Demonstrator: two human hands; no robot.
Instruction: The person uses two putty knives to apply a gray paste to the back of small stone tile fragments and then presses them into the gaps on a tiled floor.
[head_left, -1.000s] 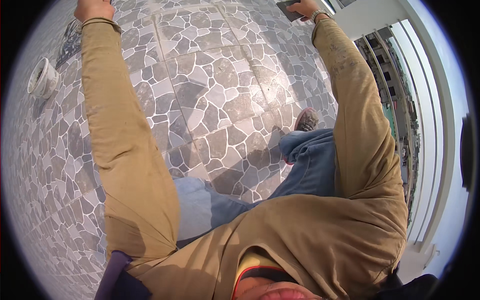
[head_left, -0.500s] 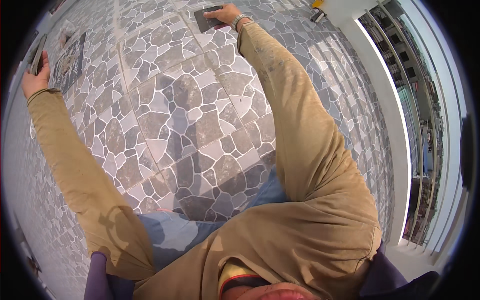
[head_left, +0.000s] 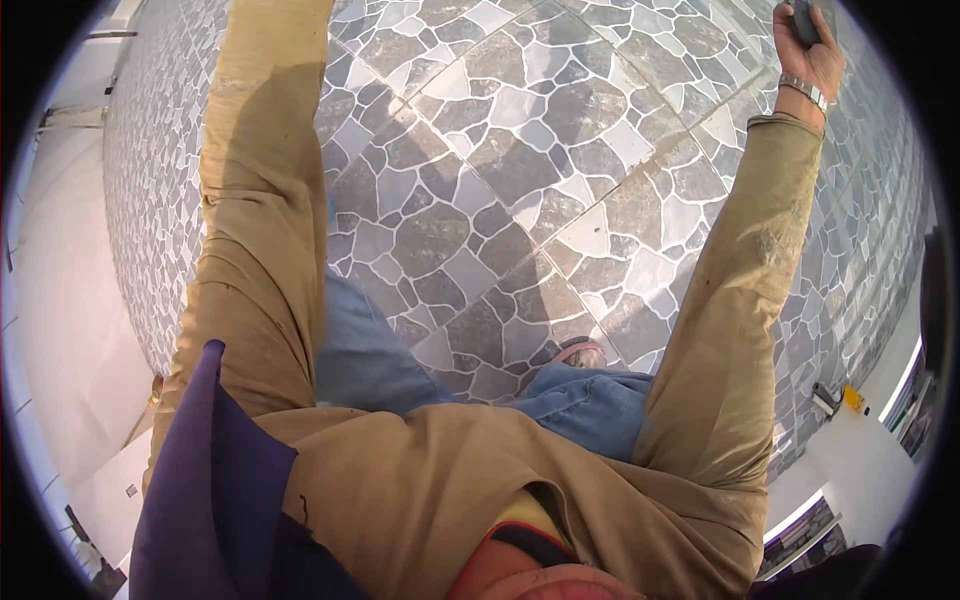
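Note:
At the upper right, my right hand [head_left: 812, 52], with a metal-band watch [head_left: 803, 90] at its wrist, is closed around a dark flat pad [head_left: 803, 22]. Only part of the pad shows between the thumb and fingers. My left forearm [head_left: 265, 90], in a tan sleeve, runs straight up and leaves the picture at the top edge, so the left hand is out of sight. Below both arms spreads a floor of stone-pattern tiles [head_left: 500, 160] in greys with white lines between the pieces.
A yellow object [head_left: 855, 400] and a grey tool-like piece [head_left: 825, 400] lie on the floor at the right, near a low white wall [head_left: 845, 450]. A pale wall [head_left: 75, 280] bounds the left side. My foot in a sandal [head_left: 582, 352] stands on the tiles below centre.
My view has turned left, and the yellow object now lies lower at the right. My right hand has swung to the upper right with the pad; my left hand has left the picture.

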